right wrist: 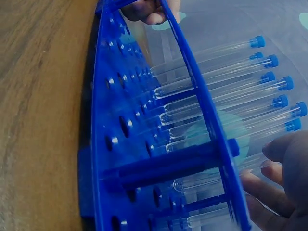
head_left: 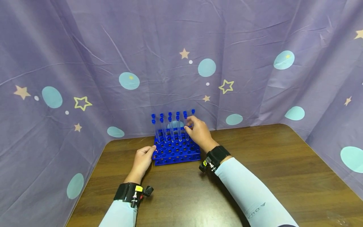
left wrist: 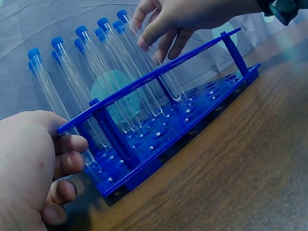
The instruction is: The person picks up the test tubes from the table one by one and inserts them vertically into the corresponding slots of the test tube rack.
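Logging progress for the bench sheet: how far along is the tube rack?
Done: the rack's two back rows hold capped tubes. In hand: the right hand fingers a tube at the right end while the left hand grips the rack's left edge. Left: front holes stand empty.

In the head view the right hand (head_left: 199,132) covers the rack's (head_left: 176,150) far right corner and the lower parts of the tubes (head_left: 170,126) there, so which tube its fingers touch cannot be told. In the right wrist view that hand is cut off by the frame edge, and the rack's lower end is blurred.
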### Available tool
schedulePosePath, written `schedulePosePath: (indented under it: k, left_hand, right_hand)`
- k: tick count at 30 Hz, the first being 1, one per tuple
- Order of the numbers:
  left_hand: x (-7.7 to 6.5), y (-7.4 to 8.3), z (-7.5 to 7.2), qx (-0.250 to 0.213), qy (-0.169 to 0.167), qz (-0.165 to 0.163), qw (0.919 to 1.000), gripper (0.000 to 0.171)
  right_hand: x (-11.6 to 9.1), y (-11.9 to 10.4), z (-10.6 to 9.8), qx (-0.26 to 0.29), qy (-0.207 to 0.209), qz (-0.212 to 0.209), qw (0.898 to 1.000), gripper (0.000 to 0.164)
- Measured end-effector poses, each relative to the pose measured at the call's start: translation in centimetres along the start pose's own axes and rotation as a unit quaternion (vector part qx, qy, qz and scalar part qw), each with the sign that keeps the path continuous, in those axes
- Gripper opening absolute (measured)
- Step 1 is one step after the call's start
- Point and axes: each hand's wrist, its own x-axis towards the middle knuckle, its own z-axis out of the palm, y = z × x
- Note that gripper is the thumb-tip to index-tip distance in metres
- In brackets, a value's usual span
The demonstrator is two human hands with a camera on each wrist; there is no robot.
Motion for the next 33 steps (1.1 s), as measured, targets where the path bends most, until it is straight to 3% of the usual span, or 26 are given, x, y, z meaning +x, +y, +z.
schedulePosePath:
  k: [11,26,33]
  left_hand:
    - [0.08,-0.01,0.15,-0.015,0.0,0.007,0.9999,0.042]
    - [-0.04,0.15,0.05,-0.007,0.0,0.004,1.0,0.042]
    - [-0.1,0.17,-0.01,0.004,0.0,0.003,1.0,0.043]
  right_hand:
    - [-0.21,0.3,0.22,0.004,-0.003,0.004,1.0,0.037]
    - [-0.61,0.68,0.43,-0.001,0.001,-0.005,1.0,0.033]
    - [-0.83,0.65,0.38,0.008,-0.008,0.011,1.0,0.036]
